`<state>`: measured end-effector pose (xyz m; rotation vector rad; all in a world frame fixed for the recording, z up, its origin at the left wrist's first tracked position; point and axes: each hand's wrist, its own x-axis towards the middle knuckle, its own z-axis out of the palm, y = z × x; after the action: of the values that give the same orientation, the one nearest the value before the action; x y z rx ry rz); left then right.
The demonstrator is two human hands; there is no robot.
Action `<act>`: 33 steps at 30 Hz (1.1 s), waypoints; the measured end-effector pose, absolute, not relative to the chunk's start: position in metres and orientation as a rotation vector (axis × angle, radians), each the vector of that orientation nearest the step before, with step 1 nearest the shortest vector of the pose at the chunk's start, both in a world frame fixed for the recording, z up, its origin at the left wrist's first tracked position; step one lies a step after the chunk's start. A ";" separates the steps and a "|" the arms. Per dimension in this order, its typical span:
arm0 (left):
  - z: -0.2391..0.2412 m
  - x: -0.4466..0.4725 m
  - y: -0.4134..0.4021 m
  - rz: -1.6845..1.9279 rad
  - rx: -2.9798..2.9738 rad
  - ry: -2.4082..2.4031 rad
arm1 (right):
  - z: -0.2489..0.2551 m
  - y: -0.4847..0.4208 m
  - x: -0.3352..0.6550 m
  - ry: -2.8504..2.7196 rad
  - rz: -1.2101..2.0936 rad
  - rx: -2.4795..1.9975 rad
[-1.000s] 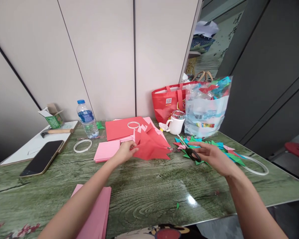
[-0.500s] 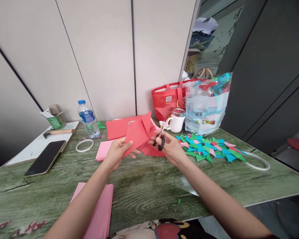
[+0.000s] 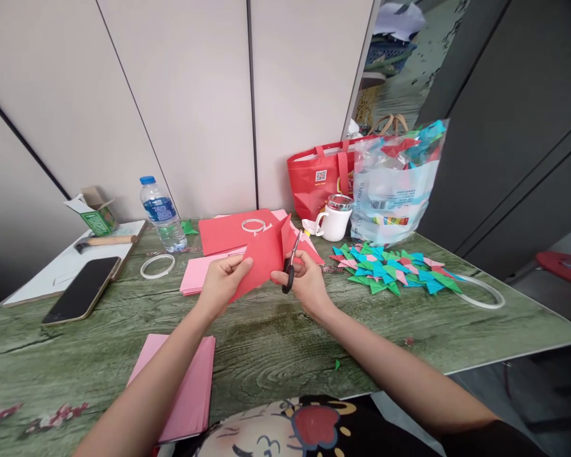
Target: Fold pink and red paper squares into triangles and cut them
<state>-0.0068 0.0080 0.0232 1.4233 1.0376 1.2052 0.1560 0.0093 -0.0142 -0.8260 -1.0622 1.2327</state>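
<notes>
My left hand (image 3: 226, 279) pinches a folded sheet of red paper (image 3: 262, 257) by its lower left side, holding it above the table. A flap of the sheet stands up at its right edge. My right hand (image 3: 307, 282) grips a small pair of scissors (image 3: 290, 270) by the black handles, with the blades pointing up beside that flap. Whether the blades touch the paper I cannot tell. Behind the sheet lie a red paper stack (image 3: 223, 233) with a white tape ring (image 3: 254, 225) on it, and a pink paper stack (image 3: 195, 274).
Folded paper pieces (image 3: 390, 266) lie at right beside a white ring (image 3: 490, 293). Behind them stand a white mug (image 3: 335, 223), a plastic bag (image 3: 393, 197) and a red bag (image 3: 309, 184). At left are a bottle (image 3: 162, 216), phone (image 3: 82, 289) and hammer (image 3: 107, 240). Pink sheets (image 3: 190, 387) lie near me.
The scissors in my right hand have moved left and turned more upright, close to the red paper's flap. The loose red sheet behind my hands is now less visible. The view has shifted slightly.
</notes>
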 end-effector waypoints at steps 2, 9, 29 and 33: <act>0.024 -0.007 0.007 1.239 1.402 1.010 | -0.015 0.007 0.153 -1.100 1.210 -0.786; 0.019 -0.005 0.008 1.286 1.379 0.988 | -0.018 0.004 0.148 -1.072 1.164 -0.760; 0.037 -0.014 0.007 1.306 1.325 0.995 | -0.026 -0.001 0.150 -1.516 1.383 -0.830; 0.036 -0.015 0.008 1.313 1.323 1.048 | -0.022 -0.005 0.152 -1.560 1.470 -0.821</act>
<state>-0.0154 0.0076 0.0362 1.3226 1.0475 1.3130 0.1518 -0.0045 -0.0219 -0.8208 -1.5597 1.4696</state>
